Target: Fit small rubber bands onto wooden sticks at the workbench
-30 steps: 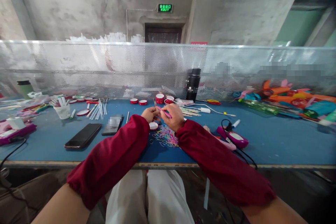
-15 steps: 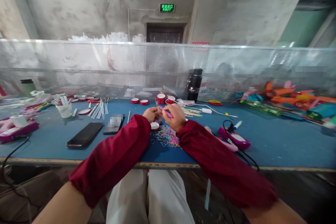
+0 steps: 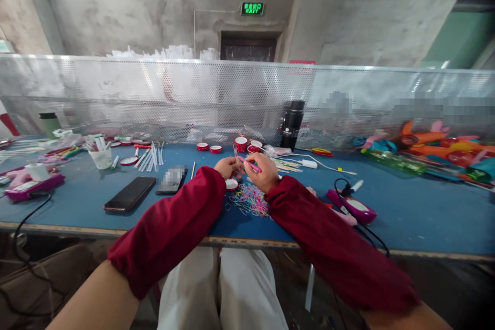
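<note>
My two hands meet over the middle of the blue table (image 3: 425,216), both arms in dark red sleeve covers. My right hand (image 3: 265,171) is closed round a pink pen-like tool (image 3: 250,164) that points left toward the other hand. My left hand (image 3: 228,167) pinches something small and thin at the tool's tip; I cannot make it out. Just below the hands lies a loose heap of small coloured rubber bands (image 3: 251,201), and a small round red-and-white lid (image 3: 231,184) sits beside my left wrist.
A black phone (image 3: 130,193) and a second dark device (image 3: 171,180) lie left of my arms. Red-rimmed lids (image 3: 209,147), white sticks (image 3: 149,157) and a cup (image 3: 102,157) sit further back. A black flask (image 3: 292,125) stands by the perforated metal screen. Purple corded tools (image 3: 353,206) lie right.
The view has shifted slightly, so everything sits a little further right in frame. My hands keep the same grip and stay together over the rubber bands.
</note>
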`<state>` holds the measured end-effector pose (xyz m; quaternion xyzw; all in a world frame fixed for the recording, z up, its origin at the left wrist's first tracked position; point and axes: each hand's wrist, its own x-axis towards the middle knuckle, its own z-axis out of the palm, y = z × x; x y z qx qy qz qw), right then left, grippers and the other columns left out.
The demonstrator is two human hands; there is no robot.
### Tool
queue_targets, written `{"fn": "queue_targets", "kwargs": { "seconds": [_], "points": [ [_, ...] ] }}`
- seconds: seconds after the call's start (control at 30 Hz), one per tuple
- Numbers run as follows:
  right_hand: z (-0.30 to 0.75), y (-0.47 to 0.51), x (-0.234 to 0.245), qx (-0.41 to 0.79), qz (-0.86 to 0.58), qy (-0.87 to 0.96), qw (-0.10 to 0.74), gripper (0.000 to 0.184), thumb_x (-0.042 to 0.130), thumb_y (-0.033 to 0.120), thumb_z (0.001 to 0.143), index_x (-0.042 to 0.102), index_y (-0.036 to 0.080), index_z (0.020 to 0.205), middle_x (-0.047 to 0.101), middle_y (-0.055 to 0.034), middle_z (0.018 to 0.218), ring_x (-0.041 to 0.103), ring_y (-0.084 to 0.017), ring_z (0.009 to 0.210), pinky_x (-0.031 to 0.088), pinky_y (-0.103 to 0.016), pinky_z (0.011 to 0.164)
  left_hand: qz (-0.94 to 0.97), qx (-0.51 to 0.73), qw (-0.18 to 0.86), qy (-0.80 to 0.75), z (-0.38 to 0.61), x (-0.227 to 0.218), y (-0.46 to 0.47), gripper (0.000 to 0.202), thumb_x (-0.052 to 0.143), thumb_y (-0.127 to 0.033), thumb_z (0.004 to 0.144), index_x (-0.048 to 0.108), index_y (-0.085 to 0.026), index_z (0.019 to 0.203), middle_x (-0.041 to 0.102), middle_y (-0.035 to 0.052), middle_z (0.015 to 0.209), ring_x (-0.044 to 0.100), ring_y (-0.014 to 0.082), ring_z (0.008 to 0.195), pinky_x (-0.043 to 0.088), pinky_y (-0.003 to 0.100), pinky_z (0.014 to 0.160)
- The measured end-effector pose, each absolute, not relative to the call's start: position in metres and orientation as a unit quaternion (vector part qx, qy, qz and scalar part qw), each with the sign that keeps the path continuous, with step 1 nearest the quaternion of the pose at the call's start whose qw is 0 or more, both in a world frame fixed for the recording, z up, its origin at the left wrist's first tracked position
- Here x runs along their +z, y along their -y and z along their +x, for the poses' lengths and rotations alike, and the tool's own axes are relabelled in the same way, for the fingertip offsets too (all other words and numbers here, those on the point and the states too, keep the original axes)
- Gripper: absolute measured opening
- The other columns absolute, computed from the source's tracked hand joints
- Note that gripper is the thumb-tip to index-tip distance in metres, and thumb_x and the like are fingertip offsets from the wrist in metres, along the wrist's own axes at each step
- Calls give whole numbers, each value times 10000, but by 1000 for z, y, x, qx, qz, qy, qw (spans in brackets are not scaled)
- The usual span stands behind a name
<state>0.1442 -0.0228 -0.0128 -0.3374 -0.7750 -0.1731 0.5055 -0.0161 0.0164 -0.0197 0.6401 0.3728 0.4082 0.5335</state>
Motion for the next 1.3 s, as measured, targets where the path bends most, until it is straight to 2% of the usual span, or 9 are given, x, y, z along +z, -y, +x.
{"fn": "queue_targets", "kwargs": {
  "seconds": [0.2, 0.47, 1.3],
  "points": [
    [145, 27, -10, -155, -339, 774, 512, 47, 545, 249, 851, 569, 218, 824, 622, -37, 771, 573, -181, 758, 439, -321, 712, 650, 405, 529, -365, -17, -20, -16, 219, 602, -324, 831, 595, -131, 935, 668, 37, 712, 582, 90, 469, 292, 169, 407],
    [147, 24, -11, -163, -344, 750, 541, 44, 559, 249, 834, 567, 224, 798, 608, -30, 757, 562, -181, 730, 442, -326, 694, 643, 399, 532, -381, -17, -14, -13, 126, 521, -224, 870, 595, -127, 902, 680, 36, 718, 587, 83, 487, 271, 168, 397],
    [145, 27, -11, -157, -338, 759, 534, 38, 554, 239, 828, 571, 231, 794, 604, -29, 763, 555, -184, 748, 443, -331, 707, 644, 404, 539, -363, -15, -15, -12, 165, 547, -232, 853, 609, -118, 954, 688, 57, 747, 590, 84, 497, 283, 161, 414]
  ]
}}
